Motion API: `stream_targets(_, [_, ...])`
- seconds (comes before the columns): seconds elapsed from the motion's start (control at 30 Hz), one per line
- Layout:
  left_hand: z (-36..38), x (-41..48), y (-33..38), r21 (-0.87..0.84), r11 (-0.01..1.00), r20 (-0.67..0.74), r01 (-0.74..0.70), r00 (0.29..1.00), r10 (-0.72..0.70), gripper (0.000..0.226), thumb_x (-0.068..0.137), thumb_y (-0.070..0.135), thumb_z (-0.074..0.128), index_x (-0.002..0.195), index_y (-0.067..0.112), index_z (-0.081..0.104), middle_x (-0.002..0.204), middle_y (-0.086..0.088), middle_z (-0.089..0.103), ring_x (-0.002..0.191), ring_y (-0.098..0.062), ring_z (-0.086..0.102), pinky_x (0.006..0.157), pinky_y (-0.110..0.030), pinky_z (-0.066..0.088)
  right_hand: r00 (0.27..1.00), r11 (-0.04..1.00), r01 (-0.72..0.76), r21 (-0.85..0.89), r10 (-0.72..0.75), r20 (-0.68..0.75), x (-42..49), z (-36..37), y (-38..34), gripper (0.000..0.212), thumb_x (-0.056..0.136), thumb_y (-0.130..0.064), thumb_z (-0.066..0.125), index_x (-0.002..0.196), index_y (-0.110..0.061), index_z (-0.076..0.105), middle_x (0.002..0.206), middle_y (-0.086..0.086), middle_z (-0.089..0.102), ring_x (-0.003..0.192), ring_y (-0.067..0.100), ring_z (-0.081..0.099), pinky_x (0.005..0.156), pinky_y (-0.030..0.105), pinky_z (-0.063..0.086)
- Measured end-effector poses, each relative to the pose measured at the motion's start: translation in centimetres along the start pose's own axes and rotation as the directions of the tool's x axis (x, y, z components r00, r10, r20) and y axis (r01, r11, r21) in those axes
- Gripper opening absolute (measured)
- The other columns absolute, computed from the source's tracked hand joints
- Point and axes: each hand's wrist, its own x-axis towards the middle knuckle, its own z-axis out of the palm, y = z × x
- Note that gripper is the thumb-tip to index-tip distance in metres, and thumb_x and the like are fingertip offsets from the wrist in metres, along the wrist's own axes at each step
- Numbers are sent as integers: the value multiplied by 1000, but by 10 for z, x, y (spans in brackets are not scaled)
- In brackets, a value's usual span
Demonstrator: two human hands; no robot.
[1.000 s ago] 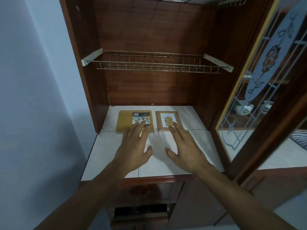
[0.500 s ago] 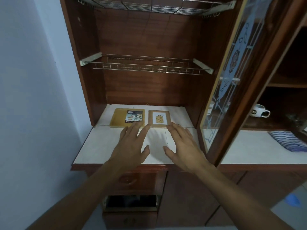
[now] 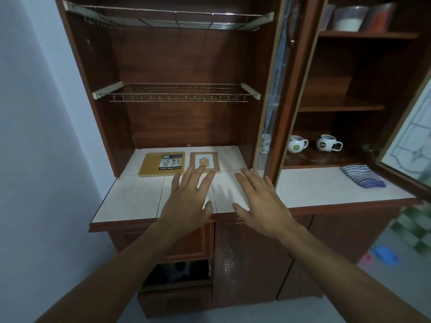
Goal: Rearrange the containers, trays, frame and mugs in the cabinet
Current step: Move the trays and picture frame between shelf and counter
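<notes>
Reach phase: left hand (image 3: 186, 199) and right hand (image 3: 261, 203) over table (image 3: 135, 199) front edge, grips wide, empty. Flat by table's back edge: tray (image 3: 151, 165), frame (image 3: 204, 161); mugs (image 3: 296, 144) on right shelf (image 3: 321, 159). Next, likely: pinch frame's near edge.

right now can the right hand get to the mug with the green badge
Probably yes. The right hand is open and empty, and the green-badge mug sits on an uncovered shelf. The edge-on glass door stands between them, so the hand must go round it.
</notes>
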Motion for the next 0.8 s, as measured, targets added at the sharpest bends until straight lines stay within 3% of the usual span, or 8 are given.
stream_targets(0.1, [-5, -1, 11, -22, 998, -27, -50, 998, 50, 70, 75, 31, 63, 139, 10, 47, 143, -17, 45, 136, -38, 38, 106, -59, 32, 1000, 999, -23, -34, 23, 2, -14, -13, 4, 72, 97, -48, 46, 155, -23, 11, 164, -1, 5, 151, 20, 4, 122, 41, 0])
stream_targets(0.23, [-10, -1, 28, -54, 997, -28, -57, 998, 56, 68, 78, 34, 57, 142, 13, 44, 146, -15, 43, 138, -36, 35, 109, -56, 27, 998, 995, -51, -83, 49, -25, -31, -28, 10, 73, 97, -48, 47, 155, -22, 12, 164, 1, 8, 151, 21, 3, 117, 38, -6])
stream_targets(0.4, [-13, -2, 59, -77, 995, -13, -65, 998, 64, 69, 80, 35, 52, 144, 16, 39, 149, -13, 38, 141, -34, 29, 113, -57, 23, 998, 992, -61, -106, 60, -13, -62, -42, 28, 73, 96, -43, 49, 155, -19, 14, 163, 4, 10, 151, 23, 5, 121, 43, 1])
stream_targets(0.6, [-15, 11, 107, -82, 995, 40, -62, 997, 66, 70, 92, 39, 48, 153, 24, 17, 160, -4, 13, 148, -24, 6, 119, -48, 5, 996, 988, -84, -129, 84, -8, -84, -56, 65, 72, 97, -44, 47, 155, -19, 13, 164, 5, 8, 151, 23, 2, 121, 44, 1])
stream_targets(0.8, [-5, 30, 168, -103, 993, 8, -58, 998, 59, 69, 87, 39, 48, 150, 21, 27, 157, -7, 25, 145, -27, 19, 117, -51, 10, 999, 989, -50, -139, 52, 7, -106, -74, 120, 72, 97, -44, 48, 155, -16, 15, 163, 7, 11, 151, 25, 6, 121, 45, 3])
